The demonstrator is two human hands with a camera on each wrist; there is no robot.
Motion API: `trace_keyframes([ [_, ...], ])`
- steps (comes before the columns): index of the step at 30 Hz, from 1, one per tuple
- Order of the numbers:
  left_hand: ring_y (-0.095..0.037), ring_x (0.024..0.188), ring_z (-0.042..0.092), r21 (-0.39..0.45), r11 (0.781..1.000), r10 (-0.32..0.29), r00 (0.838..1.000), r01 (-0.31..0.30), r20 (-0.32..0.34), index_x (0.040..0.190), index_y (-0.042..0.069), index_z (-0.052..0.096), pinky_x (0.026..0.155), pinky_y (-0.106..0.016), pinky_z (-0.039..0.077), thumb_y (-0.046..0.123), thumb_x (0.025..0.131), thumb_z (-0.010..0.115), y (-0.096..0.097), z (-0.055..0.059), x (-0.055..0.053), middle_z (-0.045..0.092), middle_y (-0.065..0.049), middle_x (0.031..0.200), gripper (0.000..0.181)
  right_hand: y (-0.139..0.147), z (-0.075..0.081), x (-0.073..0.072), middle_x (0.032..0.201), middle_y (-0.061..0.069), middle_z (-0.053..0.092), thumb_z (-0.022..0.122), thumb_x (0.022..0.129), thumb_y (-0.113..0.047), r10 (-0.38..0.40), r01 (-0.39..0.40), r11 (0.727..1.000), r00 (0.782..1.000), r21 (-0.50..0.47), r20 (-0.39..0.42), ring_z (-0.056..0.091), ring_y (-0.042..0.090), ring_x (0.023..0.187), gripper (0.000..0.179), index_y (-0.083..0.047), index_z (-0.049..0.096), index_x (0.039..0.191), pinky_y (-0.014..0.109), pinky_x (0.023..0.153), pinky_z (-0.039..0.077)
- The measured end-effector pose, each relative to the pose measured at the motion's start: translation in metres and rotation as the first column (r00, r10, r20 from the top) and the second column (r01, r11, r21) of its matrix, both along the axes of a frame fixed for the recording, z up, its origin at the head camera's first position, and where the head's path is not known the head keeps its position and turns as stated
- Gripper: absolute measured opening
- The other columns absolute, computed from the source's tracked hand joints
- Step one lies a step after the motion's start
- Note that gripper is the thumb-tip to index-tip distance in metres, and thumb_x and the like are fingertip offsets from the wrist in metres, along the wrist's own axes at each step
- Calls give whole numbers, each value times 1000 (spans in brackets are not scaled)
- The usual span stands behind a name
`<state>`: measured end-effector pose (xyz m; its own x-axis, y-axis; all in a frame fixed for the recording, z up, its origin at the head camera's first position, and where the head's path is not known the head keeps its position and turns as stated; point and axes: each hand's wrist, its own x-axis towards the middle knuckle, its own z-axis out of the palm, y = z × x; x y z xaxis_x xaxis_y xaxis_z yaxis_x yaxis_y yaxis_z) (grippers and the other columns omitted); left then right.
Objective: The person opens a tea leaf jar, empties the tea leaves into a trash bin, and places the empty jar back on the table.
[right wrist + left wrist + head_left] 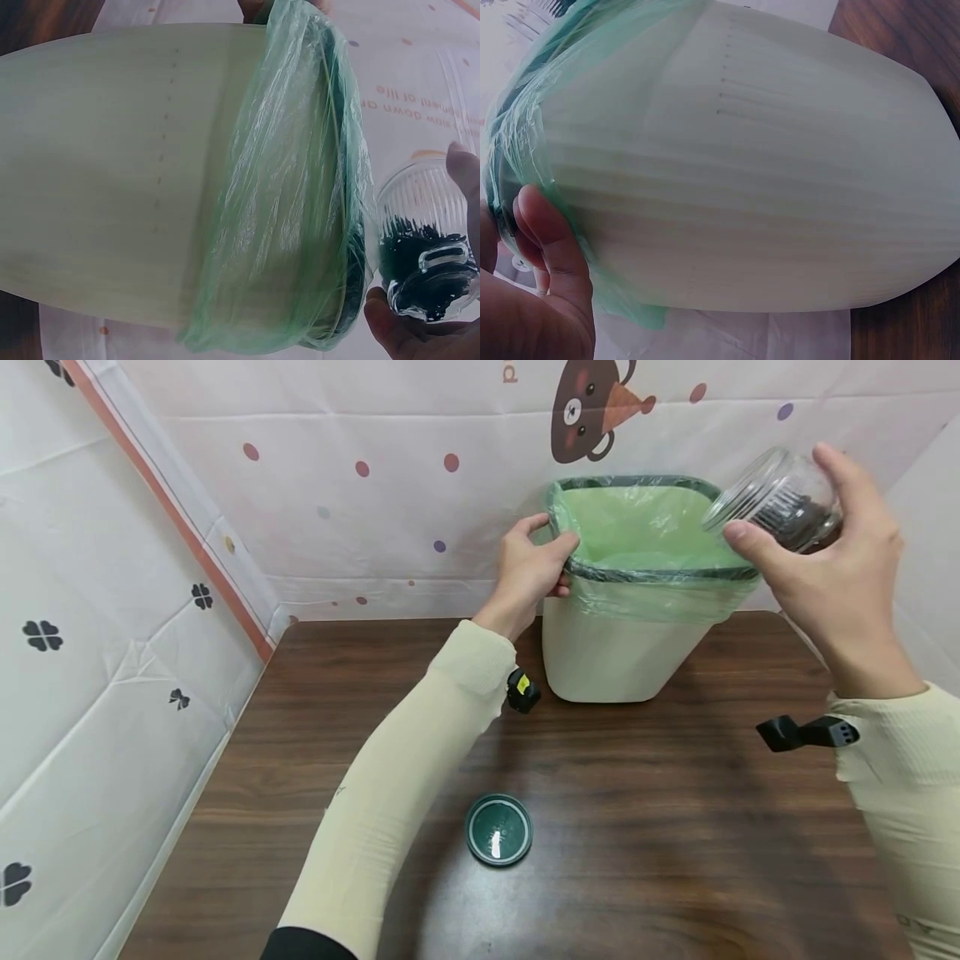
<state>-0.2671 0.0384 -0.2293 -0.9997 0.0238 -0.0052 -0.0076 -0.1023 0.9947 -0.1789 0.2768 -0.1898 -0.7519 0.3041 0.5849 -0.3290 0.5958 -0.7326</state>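
Note:
A pale trash can (607, 652) lined with a green plastic bag (660, 597) stands at the back of the table. My left hand (528, 564) grips its left rim, thumb and fingers on either side of the bag's edge. In my right hand (847, 560) is a clear ribbed glass jar (787, 497), tilted with its mouth toward the can's right rim. Dark contents lie along the jar's lower side, which the right wrist view also shows in the jar (427, 255). A round green lid (498, 831) rests on the table in front of the can.
The brown wooden table (645, 827) runs up to a patterned cloth backdrop (390, 510) behind the can. Another cloth wall with clover prints (112, 693) borders the table on the left.

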Motion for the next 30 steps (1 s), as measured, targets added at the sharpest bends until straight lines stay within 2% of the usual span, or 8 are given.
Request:
trace_keyframes([
  [3,-15,47,48,-7,1000,7,1000,-7,-1,143,22,52,50,-28,53,13,95,67,0,1,0,50,-5,64,51,-1,2,1,141,1,51,87,74,-17,0,0,1000,1000,13,12,53,9,109,82,-24,51,148,18,93,45],
  [10,-16,49,50,-13,1000,9,1000,-9,3,142,22,52,50,-28,53,13,95,67,0,1,0,53,-5,66,50,-2,1,-3,113,-7,55,94,67,-15,-21,21,1000,1000,-2,-5,51,5,81,79,-25,58,136,17,75,42],
  [13,-16,49,50,-13,1000,9,1000,-9,2,142,22,52,50,-29,53,13,95,67,0,1,0,54,-5,68,50,-3,2,-2,113,-9,54,94,67,-16,-21,21,1000,1000,21,0,49,4,81,80,-24,57,137,18,74,40],
  [19,-16,49,50,-15,1000,13,1000,-13,2,142,22,52,50,-29,54,13,95,67,0,1,1,53,-5,67,50,-5,5,-3,123,-8,53,94,69,-16,8,-8,999,1000,36,21,53,3,88,82,-25,57,141,15,76,41],
  [27,-16,49,50,-21,1000,15,1000,-15,4,141,22,53,50,-29,54,13,95,67,0,1,1,53,-6,68,50,-1,7,-7,126,-8,55,92,71,-23,-29,27,999,998,30,49,53,5,89,77,-32,58,140,17,78,40],
  [30,-16,48,50,-28,999,16,1000,-16,1,141,22,53,51,-29,54,14,95,67,0,1,2,52,-6,66,49,-1,8,-7,126,-9,53,90,73,-26,-41,37,997,997,61,71,52,4,90,78,-33,56,142,17,79,39],
])
